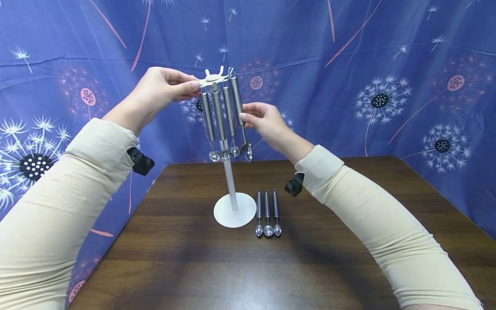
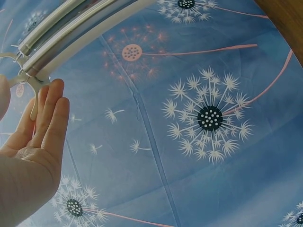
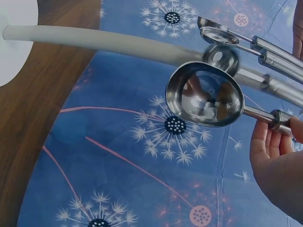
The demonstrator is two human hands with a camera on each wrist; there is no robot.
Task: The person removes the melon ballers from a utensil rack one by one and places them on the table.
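Metal scoop (image 3: 206, 97): probably stiff, fairly light, slippery-smooth; best held low on handle (image 1: 235, 94), where right grip (image 1: 267, 123) pinches. Left grip (image 1: 159, 89) pinches rack (image 1: 230, 183).

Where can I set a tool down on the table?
Bare table lies left of the white base and in front of the three lying tools. Crowded: beside the base's right edge, and among the hanging tools between left hand and right hand.
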